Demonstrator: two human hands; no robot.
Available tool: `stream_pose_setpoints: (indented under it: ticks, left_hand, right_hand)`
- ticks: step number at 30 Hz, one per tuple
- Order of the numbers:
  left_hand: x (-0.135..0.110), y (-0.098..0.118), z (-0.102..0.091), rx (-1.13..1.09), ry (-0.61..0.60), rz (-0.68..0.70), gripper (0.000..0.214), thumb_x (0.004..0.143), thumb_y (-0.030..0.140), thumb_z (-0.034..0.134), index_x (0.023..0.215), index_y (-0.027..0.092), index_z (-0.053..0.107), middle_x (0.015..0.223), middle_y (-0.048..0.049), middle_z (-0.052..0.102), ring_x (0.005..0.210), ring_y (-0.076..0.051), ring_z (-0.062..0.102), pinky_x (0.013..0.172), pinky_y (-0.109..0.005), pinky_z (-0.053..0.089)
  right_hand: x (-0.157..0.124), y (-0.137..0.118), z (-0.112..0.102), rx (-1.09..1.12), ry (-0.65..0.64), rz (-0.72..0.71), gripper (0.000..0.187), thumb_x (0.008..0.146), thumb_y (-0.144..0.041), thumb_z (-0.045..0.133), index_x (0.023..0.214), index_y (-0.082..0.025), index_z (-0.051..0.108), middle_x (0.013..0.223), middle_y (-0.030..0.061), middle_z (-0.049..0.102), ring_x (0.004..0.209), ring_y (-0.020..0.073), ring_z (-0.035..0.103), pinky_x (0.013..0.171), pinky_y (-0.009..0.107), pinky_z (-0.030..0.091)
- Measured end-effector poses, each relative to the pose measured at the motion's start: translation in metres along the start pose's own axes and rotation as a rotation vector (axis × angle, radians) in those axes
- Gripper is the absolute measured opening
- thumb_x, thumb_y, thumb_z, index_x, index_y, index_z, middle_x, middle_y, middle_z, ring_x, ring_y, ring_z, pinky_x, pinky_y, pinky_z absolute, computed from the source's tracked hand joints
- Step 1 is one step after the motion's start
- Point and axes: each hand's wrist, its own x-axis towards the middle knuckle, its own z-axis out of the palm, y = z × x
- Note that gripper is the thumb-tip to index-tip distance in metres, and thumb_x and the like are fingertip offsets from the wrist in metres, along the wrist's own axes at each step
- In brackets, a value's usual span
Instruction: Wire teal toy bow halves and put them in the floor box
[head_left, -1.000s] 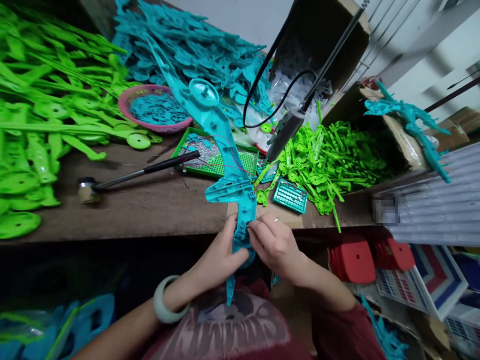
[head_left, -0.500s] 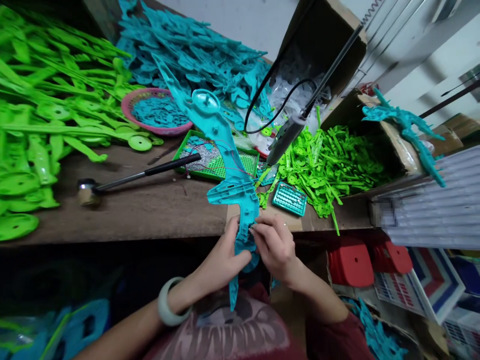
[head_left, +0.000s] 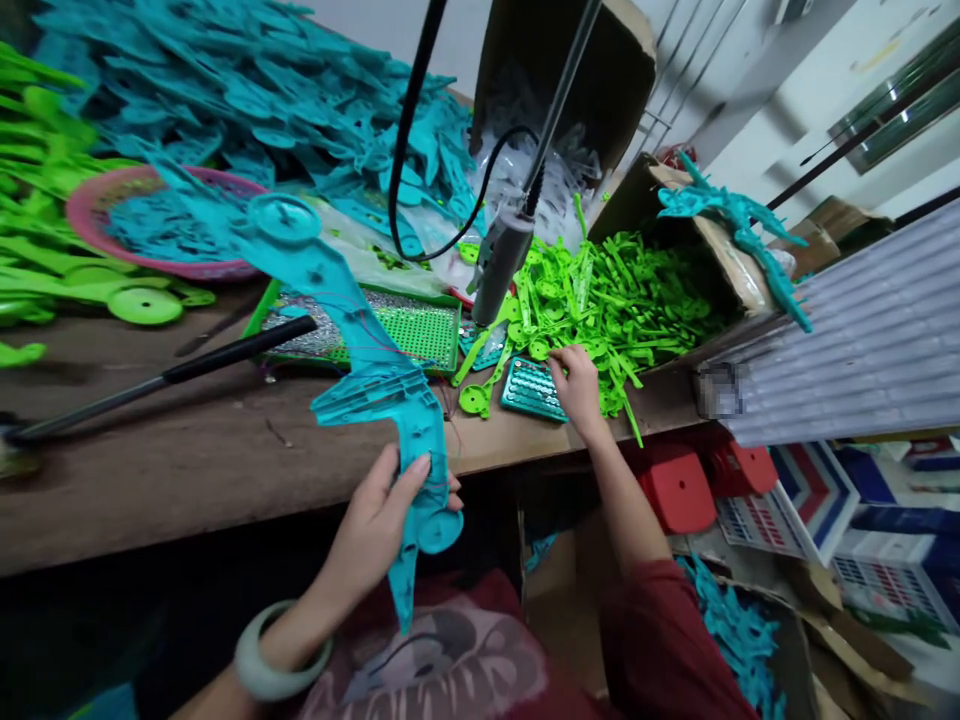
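Fingers [head_left: 384, 468] of the left hand [head_left: 367, 525] clasp a long turquoise moulded-plastic part [head_left: 361, 330] above the brown wooden desk [head_left: 187, 470], apparently keeping its ribbed side upward, while the right hand [head_left: 580, 388] is at a teal rectangular plastic tray [head_left: 531, 390], its grasp unclear.

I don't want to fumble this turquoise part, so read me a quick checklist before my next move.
1. Left hand gripping the long turquoise moulded plastic part: ok.
2. Both hands on that part: not ok; the right hand is at the small teal rectangular plastic tray.
3. Anything pinched by the right hand: cannot tell.
4. Hanging grey cylindrical tool apart from both hands: ok.
5. Metal-shafted hammer with black grip apart from both hands: ok.
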Motion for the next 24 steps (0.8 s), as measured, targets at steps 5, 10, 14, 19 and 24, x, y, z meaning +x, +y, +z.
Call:
stream_pose_setpoints:
  ticks: [5,10,14,19,24]
  left_hand:
    - [0.003,-0.007,-0.008,0.079,0.022,-0.004,0.047,0.076,0.059,0.07,0.093,0.018,0.054,0.077,-0.0053,0.071,0.063,-0.026,0.071,0.055,-0.036,0.061]
    - [0.001,-0.013,-0.01,0.015,-0.008,-0.011,0.042,0.081,0.051,0.066,0.102,0.019,0.051,0.082,-0.004,0.07,0.067,-0.023,0.071,0.06,-0.034,0.06]
    - [-0.001,-0.011,-0.009,0.054,-0.042,0.03,0.04,0.08,0.041,0.066,0.105,0.018,0.047,0.087,-0.0044,0.069,0.071,-0.022,0.071,0.064,-0.033,0.059]
    - [-0.003,-0.005,-0.007,0.108,-0.077,0.044,0.035,0.079,0.034,0.06,0.106,0.019,0.045,0.09,-0.0035,0.068,0.075,-0.022,0.07,0.068,-0.033,0.057]
    - [-0.008,-0.006,-0.007,0.283,-0.021,0.199,0.051,0.074,0.025,0.054,0.124,0.017,0.049,0.095,-0.0021,0.064,0.087,-0.021,0.062,0.079,-0.032,0.053]
  right_hand:
    - [0.029,0.037,0.031,-0.097,-0.194,-0.032,0.012,0.091,-0.02,0.06,0.091,-0.017,0.071,0.094,0.0099,0.063,0.096,0.0242,0.057,0.082,0.033,0.047]
    - [0.022,0.037,0.038,-0.108,-0.206,-0.072,0.014,0.092,-0.018,0.057,0.087,-0.018,0.07,0.095,0.0106,0.063,0.1,0.0253,0.055,0.081,0.033,0.046]
    - [0.013,0.019,0.022,-0.06,-0.144,-0.082,0.017,0.094,-0.017,0.053,0.084,-0.018,0.067,0.088,0.0092,0.063,0.092,0.0235,0.057,0.081,0.035,0.046]
    - [-0.037,-0.065,-0.007,0.327,-0.005,-0.389,0.01,0.096,-0.017,0.054,0.096,-0.019,0.064,0.087,0.0059,0.067,0.081,0.0176,0.06,0.074,0.032,0.05]
    - [-0.074,-0.126,-0.003,0.333,0.049,-0.601,0.013,0.093,-0.011,0.057,0.102,-0.016,0.065,0.09,0.0089,0.068,0.078,0.018,0.057,0.069,0.033,0.05]
